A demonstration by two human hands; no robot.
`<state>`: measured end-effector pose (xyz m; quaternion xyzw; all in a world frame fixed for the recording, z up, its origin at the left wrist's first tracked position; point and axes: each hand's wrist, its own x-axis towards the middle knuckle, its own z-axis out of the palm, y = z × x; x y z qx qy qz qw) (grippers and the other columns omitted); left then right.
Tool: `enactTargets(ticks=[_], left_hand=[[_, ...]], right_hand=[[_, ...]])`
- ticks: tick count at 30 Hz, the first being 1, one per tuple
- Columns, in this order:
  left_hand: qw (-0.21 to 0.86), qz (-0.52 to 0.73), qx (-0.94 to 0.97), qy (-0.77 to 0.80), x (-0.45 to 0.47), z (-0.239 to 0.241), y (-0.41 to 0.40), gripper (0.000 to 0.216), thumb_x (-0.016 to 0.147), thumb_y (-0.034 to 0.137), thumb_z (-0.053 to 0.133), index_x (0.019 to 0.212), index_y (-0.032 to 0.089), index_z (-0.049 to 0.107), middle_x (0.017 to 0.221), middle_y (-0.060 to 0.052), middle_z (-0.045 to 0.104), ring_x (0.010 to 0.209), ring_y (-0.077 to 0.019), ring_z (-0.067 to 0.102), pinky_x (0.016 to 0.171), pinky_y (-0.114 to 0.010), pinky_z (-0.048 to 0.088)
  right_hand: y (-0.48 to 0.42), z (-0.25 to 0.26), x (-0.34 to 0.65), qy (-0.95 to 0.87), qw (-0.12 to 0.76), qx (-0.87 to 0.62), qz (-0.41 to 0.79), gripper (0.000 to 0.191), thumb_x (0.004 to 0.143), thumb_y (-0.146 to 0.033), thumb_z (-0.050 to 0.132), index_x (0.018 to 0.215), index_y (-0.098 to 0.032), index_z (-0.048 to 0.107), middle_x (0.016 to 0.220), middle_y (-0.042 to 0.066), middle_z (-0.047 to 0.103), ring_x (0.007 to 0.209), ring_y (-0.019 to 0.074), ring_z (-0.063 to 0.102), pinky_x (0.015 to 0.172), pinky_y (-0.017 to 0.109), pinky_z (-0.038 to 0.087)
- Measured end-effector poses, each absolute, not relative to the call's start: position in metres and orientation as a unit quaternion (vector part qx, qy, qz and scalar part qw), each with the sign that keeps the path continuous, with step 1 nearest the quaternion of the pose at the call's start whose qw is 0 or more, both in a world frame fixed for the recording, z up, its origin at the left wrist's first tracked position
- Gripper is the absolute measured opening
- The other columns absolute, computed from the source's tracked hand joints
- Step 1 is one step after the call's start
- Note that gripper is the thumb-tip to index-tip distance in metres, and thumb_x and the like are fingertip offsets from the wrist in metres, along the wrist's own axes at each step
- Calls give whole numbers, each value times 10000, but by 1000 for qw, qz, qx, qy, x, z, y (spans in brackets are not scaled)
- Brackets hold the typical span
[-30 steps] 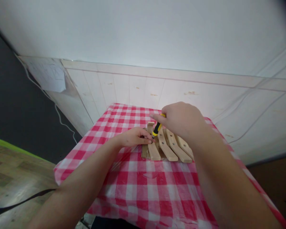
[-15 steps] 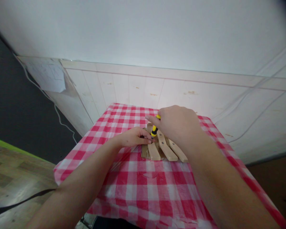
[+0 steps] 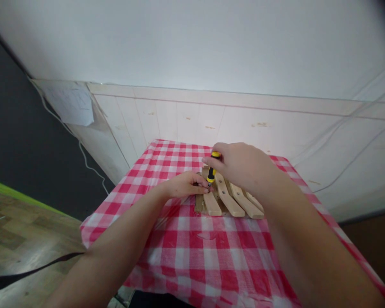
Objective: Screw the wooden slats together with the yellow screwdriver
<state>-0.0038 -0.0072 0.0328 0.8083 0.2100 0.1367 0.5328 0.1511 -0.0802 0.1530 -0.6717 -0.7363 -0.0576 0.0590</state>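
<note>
My right hand (image 3: 240,167) stays clamped on the yellow screwdriver (image 3: 212,171), now more upright; left hand (image 3: 184,185) still pinches at its tip on the wooden slats (image 3: 231,201), mid-tabletop (image 3: 192,252).

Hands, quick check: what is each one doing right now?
Left hand: fingers pinched at the screwdriver tip, resting on the wooden slat piece.
Right hand: closed around the yellow-and-black screwdriver, held upright over the slats.

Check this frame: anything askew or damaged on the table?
Mostly fine. The wooden slats fan out unevenly rather than lying parallel, under the right hand holding the screwdriver. The checked tablecloth shows a small wrinkle. No damage visible.
</note>
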Motion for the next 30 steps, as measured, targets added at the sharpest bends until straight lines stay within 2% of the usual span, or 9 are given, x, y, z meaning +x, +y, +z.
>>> enactTargets(ticks=[2,4,9,11,15,21,26,30], left_hand=[[536,137,808,204,-4,33,-7,135,842,208,589,876,128,693,889,-33,697,801,-116,607,750,-218,457],[534,134,811,199,-4,33,-7,138,841,210,589,884,131,695,904,-31,697,815,-118,609,751,-216,455],[524,126,816,208,-4,35,-8,136,832,202,599,892,132,699,873,-26,698,786,-113,604,732,-208,451],[524,129,816,209,-4,35,-8,137,837,209,596,881,131,699,865,-27,697,784,-114,603,730,-209,452],[537,134,808,203,-4,35,-9,131,837,221,601,874,140,698,887,-22,695,811,-118,608,758,-213,453],[530,128,813,205,-3,34,-7,139,832,232,615,891,141,701,885,-31,697,818,-124,609,773,-226,456],[525,129,818,195,-4,32,-5,166,842,266,605,888,134,694,898,-40,691,822,-133,611,788,-246,460],[511,122,828,195,-5,34,-6,163,845,240,598,922,132,692,916,-49,696,837,-132,613,788,-243,460]], right_hand=[[-80,152,151,-777,69,-626,-20,328,929,-359,357,1020,-200,629,912,92,700,756,192,605,588,279,347],[-81,152,151,-784,62,-617,-18,305,928,-293,349,997,-179,624,887,94,697,737,181,598,581,275,339],[-84,153,153,-718,53,-687,-99,468,849,-582,415,898,-186,660,785,116,676,683,232,593,530,296,293],[-84,153,154,-738,66,-668,-70,448,862,-562,405,916,-195,656,806,104,682,693,222,593,541,294,302],[-83,153,155,-794,96,-600,-9,366,926,-405,337,999,-201,633,887,86,693,744,187,604,586,278,335],[-83,154,152,-721,58,-683,-102,552,827,-665,391,869,-189,666,765,123,675,679,240,597,531,297,309],[-85,156,156,-790,86,-606,-41,346,886,-438,425,968,-204,667,883,92,703,743,197,598,591,280,351],[-83,156,153,-754,58,-649,-80,434,852,-545,440,827,-192,691,781,110,688,688,210,590,555,286,334]])
